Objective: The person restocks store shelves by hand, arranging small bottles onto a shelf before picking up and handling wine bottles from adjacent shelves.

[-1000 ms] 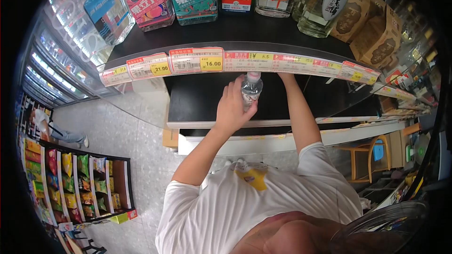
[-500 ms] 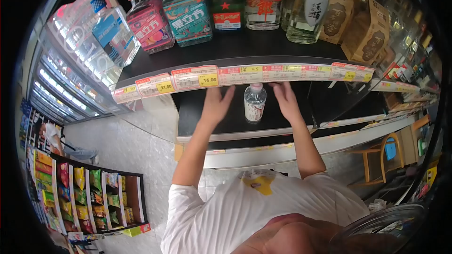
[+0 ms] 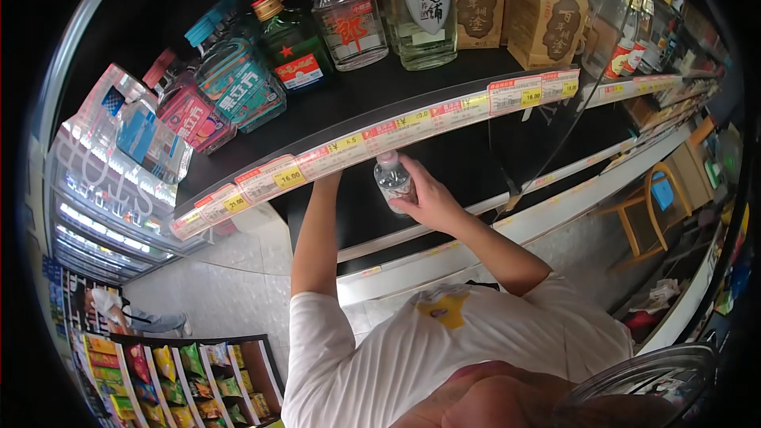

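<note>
My right hand (image 3: 434, 200) is closed around a small clear bottle (image 3: 388, 180) with a pinkish cap and a printed label. It holds the bottle slightly tilted above the black lower shelf (image 3: 361, 226), just under the upper shelf's price strip. My left forearm (image 3: 319, 226) reaches up beneath the upper shelf, where the price strip hides the hand and its fingers. What that hand touches, if anything, cannot be seen.
Along the upper shelf (image 3: 261, 143) stand liquor bottles, including a teal-capped bottle (image 3: 238, 87) and a red-capped bottle (image 3: 424, 20), plus brown paper packages (image 3: 547, 20). A snack rack (image 3: 182, 380) and a person (image 3: 119, 313) are left; a wooden chair (image 3: 642, 222) is right.
My right hand has closed on the bottle, which was standing between both hands. My left hand has gone out of sight under the upper shelf. The view has turned and shifted right.
</note>
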`<state>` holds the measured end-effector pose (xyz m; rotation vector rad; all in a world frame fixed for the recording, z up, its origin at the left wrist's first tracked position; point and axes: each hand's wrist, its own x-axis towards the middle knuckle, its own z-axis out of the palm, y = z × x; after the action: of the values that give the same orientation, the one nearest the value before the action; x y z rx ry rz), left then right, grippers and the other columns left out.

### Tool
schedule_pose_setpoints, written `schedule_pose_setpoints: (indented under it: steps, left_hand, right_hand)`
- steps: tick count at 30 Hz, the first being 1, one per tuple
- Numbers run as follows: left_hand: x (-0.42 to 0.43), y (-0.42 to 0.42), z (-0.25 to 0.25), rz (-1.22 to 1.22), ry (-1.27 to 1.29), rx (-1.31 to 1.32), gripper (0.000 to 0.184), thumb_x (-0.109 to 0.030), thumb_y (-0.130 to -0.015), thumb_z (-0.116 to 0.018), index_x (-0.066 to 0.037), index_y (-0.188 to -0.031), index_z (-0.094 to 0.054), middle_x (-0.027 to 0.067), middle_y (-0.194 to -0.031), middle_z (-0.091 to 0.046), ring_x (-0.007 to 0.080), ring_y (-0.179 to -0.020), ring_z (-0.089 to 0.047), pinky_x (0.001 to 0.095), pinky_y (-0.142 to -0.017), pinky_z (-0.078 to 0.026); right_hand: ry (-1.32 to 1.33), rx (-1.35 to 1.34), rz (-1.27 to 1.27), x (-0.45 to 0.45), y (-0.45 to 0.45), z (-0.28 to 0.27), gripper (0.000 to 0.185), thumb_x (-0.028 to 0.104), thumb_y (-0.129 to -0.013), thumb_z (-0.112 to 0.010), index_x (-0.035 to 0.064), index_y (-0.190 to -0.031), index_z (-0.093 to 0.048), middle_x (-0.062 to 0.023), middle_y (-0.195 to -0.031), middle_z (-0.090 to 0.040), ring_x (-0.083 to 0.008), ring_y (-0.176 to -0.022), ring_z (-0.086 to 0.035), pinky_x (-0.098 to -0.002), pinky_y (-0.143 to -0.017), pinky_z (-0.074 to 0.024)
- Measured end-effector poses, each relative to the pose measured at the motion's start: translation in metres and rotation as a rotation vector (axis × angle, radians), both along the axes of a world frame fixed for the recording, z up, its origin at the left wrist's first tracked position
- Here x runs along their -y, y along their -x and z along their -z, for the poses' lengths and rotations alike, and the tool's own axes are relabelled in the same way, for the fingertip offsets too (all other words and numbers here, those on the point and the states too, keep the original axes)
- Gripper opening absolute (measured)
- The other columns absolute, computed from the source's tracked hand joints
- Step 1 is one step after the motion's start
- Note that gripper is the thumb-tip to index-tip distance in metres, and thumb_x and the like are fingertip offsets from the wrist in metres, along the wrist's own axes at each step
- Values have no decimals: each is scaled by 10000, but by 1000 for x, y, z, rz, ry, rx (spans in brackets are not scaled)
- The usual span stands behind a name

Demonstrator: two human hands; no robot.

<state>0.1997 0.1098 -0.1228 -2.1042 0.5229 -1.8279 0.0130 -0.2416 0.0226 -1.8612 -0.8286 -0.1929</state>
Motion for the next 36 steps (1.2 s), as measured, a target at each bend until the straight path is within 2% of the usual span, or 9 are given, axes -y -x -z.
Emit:
schedule_pose_setpoints:
  steps: [6, 10, 13, 16, 17, 22, 24, 31, 36]
  left_hand:
    - [48, 87, -69, 238, 642, -723, 364, -320, -973, -674, -93, -1257, -668, 182, -1286, -658, 399, -1205, -604, 495, -976, -490]
    - [71, 135, -101, 68, 692, -849, 302, -224, -963, -696, -57, -1214, -683, 196, -1245, -672, 420, -1204, -597, 489, -954, -494]
    - [96, 172, -129, 111, 803, -865, 357, -221, -910, -746, -52, -1208, -644, 205, -1183, -664, 425, -1077, -627, 484, -887, -510]
    - [114, 204, -141, 153, 859, -799, 615, -187, -906, -763, 27, -1396, -459, 301, -1309, -561, 496, -1201, -563, 501, -967, -487]
    - [118, 212, -143, 151, 898, -838, 787, -175, -884, -786, 34, -1478, -313, 323, -1337, -495, 509, -1208, -548, 497, -984, -480]
    - [139, 242, -144, 193, 915, -777, 856, -140, -871, -794, 33, -1523, -268, 282, -1307, -490, 466, -1173, -558, 465, -977, -477]
    - [146, 249, -142, 195, 921, -781, 860, -145, -869, -797, 34, -1523, -269, 278, -1297, -493, 464, -1164, -561, 461, -970, -480]
    - [163, 252, -148, 200, 928, -834, 865, -166, -864, -801, 21, -1517, -265, 267, -1293, -503, 458, -1142, -580, 474, -933, -507]
    - [176, 246, -150, 215, 898, -841, 870, -181, -855, -811, 19, -1508, -272, 274, -1306, -503, 470, -1136, -586, 481, -903, -530]
  right_hand:
    - [-18, 56, 127, 18, -21, 1, 805, 181, -873, -797, 49, -1524, -343, -194, -1279, -563, -335, -948, -692, -399, -836, -571]
    - [-58, -65, 184, 36, -60, 9, 733, 149, -880, -782, 28, -1481, -380, -233, -1375, -543, -413, -1213, -612, -418, -989, -517]
    - [-46, 66, 292, 46, -106, 33, 605, 183, -910, -752, 38, -1415, -453, -228, -1357, -573, -428, -1235, -595, -438, -1015, -497]
    - [51, -30, 339, 57, -149, 45, 426, 203, -928, -726, 21, -1292, -599, -219, -1284, -630, -433, -1247, -580, -450, -1024, -484]
    - [99, 89, 405, 59, -162, 50, 405, 197, -929, -723, 24, -1278, -614, -212, -1272, -640, -427, -1248, -581, -452, -1026, -482]
    - [230, 463, 554, 65, -217, 72, 354, 198, -930, -716, 50, -1245, -652, -175, -1241, -670, -390, -1221, -602, -465, -1024, -480]
    - [98, 477, 500, 61, -239, 82, 346, 232, -922, -732, 67, -1219, -668, -151, -1206, -678, -353, -1183, -621, -467, -1003, -487]
    - [45, 499, 470, 28, -222, 67, 360, 252, -934, -718, 62, -1233, -654, -161, -1228, -652, -360, -1197, -598, -482, -1025, -460]
    - [79, 217, 410, 26, -197, 63, 344, 187, -960, -677, 39, -1267, -626, -188, -1244, -649, -377, -1201, -595, -474, -1038, -456]
